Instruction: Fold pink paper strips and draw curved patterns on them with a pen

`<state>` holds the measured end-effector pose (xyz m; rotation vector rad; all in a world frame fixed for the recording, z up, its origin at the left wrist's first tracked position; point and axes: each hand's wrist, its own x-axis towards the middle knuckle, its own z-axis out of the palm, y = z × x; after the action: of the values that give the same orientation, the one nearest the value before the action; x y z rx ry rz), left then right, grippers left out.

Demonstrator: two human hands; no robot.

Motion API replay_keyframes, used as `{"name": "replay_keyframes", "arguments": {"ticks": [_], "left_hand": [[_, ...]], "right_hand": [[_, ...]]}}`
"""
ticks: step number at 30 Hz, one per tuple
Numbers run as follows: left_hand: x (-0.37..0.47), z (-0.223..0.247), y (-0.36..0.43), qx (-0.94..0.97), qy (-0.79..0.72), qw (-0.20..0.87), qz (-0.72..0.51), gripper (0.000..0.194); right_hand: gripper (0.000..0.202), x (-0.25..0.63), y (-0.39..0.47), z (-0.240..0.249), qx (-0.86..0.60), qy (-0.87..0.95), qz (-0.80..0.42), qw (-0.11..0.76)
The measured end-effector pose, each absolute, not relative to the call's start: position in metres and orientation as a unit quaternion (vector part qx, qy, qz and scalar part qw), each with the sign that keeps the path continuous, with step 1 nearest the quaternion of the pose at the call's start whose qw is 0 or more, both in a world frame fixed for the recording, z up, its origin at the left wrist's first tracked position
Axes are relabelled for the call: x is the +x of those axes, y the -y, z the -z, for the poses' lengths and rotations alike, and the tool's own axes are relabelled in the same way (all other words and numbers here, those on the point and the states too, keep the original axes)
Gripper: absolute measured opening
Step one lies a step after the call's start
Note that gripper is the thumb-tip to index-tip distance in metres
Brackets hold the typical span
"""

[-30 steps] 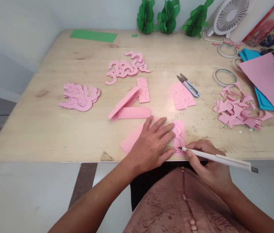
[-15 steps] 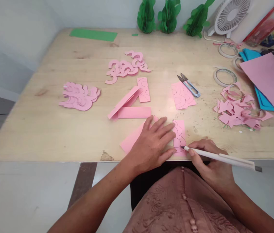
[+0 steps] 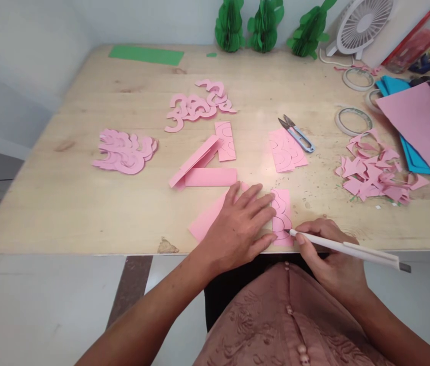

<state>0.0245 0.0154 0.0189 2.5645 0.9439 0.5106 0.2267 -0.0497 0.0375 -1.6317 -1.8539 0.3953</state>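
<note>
My right hand grips a white pen, its dark tip on a small pink paper strip at the table's front edge. Curved dark lines run down that strip. Spread flat, my left hand rests with its fingertips and thumb at the strip's left side, partly covering a plain pink paper piece. Beyond it lie a folded pink strip, a flat pink strip and a strip with drawn curves. Thread snips lie across more marked pink pieces.
Wavy pink cutouts lie in one pile at left and another farther back. Pink scraps, tape rolls and a large pink sheet over blue paper are at right. Green paper figures and a white fan stand behind.
</note>
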Motion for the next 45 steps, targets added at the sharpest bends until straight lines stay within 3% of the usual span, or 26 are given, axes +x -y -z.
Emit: {"name": "replay_keyframes", "arguments": {"ticks": [27,35,45], "left_hand": [[0.024,-0.018,-0.015,0.907,-0.334,0.178,-0.184,0.032],[0.024,-0.019,-0.016,0.908,-0.334,0.181,-0.178,0.031],[0.025,-0.022,-0.015,0.907,-0.334,0.184,-0.179,0.029]], "right_hand": [[0.007,0.222,0.045,-0.039,-0.611,0.719,-0.095,0.317],[0.008,0.226,0.051,-0.04,-0.631,0.695,-0.131,0.318],[0.032,0.228,0.05,-0.029,-0.519,0.778,-0.077,0.344]]}}
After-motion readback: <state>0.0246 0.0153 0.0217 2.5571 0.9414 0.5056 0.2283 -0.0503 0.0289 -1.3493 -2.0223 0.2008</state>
